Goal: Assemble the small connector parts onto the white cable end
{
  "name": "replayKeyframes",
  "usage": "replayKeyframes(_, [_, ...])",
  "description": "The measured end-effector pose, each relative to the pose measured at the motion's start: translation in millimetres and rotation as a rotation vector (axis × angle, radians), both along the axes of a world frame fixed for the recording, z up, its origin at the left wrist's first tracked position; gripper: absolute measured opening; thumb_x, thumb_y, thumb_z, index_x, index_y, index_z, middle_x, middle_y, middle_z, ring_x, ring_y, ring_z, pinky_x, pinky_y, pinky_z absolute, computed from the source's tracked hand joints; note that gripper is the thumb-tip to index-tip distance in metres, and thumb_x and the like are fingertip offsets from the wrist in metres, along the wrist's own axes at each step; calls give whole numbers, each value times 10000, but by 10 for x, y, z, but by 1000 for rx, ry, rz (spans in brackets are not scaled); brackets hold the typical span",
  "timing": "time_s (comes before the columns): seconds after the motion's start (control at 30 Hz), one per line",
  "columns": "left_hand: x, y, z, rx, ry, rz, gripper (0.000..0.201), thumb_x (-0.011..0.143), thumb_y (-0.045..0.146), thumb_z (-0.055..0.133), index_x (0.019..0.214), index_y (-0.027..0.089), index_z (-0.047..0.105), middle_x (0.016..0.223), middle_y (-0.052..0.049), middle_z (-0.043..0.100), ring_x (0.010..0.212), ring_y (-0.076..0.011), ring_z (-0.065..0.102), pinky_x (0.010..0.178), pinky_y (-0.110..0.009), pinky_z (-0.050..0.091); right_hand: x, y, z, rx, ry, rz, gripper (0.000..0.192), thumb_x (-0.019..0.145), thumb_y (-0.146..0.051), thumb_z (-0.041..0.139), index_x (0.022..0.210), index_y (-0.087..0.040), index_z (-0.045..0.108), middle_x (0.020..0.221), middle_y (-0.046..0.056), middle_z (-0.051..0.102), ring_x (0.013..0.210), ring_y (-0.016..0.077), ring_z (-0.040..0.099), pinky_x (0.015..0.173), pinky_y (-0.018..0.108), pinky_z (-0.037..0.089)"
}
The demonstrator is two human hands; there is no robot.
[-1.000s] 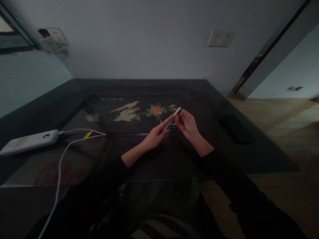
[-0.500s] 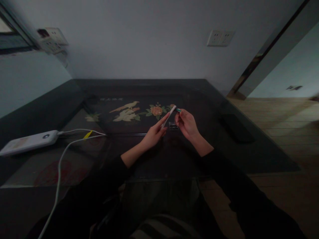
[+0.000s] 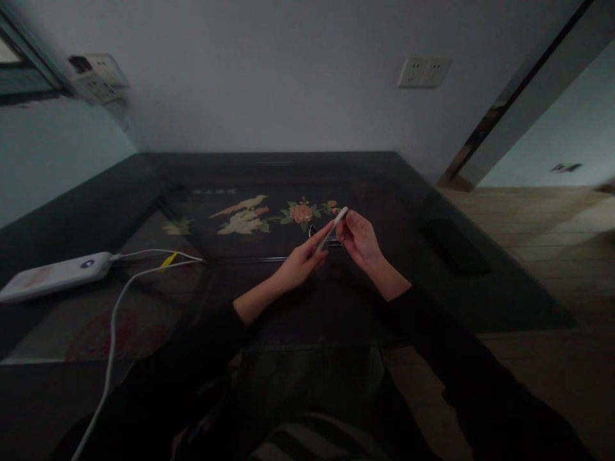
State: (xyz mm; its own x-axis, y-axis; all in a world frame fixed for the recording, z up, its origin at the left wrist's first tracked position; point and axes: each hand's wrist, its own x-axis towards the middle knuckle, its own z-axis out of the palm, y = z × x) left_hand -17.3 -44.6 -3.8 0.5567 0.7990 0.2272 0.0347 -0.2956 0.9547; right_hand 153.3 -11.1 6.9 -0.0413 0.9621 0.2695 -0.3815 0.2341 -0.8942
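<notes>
My left hand (image 3: 300,261) is closed round the lower part of a slim white object (image 3: 332,229), tilted up to the right above the table; its exact kind cannot be told. At its upper end, the fingers of my right hand (image 3: 359,239) are pinched close together, touching or nearly touching the white tip. Whatever sits between those fingers is hidden. Below the hands, a small shiny dark item (image 3: 335,245) lies on the table, partly covered by the white object. A small dark piece (image 3: 312,230) shows just behind my left fingers.
The dark glossy table (image 3: 269,314) carries a bird-and-flower picture (image 3: 300,213). On the left lies a white power bank (image 3: 57,275) with a white cable (image 3: 114,333) running to the front edge. A dark flat phone-like object (image 3: 456,246) rests at right. A wall (image 3: 269,77) stands behind.
The white object has shifted slightly right, its tip closer to my right fingers. A teal bit that showed at my right fingertips is now out of sight.
</notes>
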Motion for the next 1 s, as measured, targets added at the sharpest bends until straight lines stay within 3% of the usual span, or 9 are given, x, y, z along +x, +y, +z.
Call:
replayKeyframes(0.27, [-9, 22, 2, 20, 21, 22, 646, 942, 238, 470, 1543, 204, 236, 609, 48, 432, 532, -79, 338, 523, -182, 330, 1, -9, 0, 12, 58, 29, 361, 729, -519, 752, 894, -203, 696, 576, -54, 515, 492, 70, 412, 452, 218, 343])
replayKeyframes(0.47, [-34, 49, -3, 15, 27, 70, 644, 950, 254, 481, 1542, 197, 234, 597, 56, 421, 543, -86, 354, 558, -188, 358, -5, -9, 4, 14, 22, 6, 402, 698, -577, 746, 744, -206, 598, 571, -52, 525, 484, 73, 426, 452, 224, 346])
replayKeyframes(0.73, [-60, 89, -45, 74, 81, 138, 626, 951, 220, 457, 1540, 243, 247, 627, 33, 497, 550, -93, 386, 543, -204, 348, -12, -12, 16, 8, -14, -10, 413, 692, -611, 730, 714, -224, 589, 555, -46, 510, 478, 87, 408, 444, 247, 324])
replayKeyframes(1.0, [-46, 59, -38, 46, 55, 93, 642, 955, 234, 463, 1548, 236, 218, 608, 45, 458, 544, -89, 380, 535, -194, 351, -5, -6, 8, 12, -14, -12, 414, 694, -600, 739, 679, -221, 570, 564, -40, 507, 491, 85, 410, 452, 247, 326])
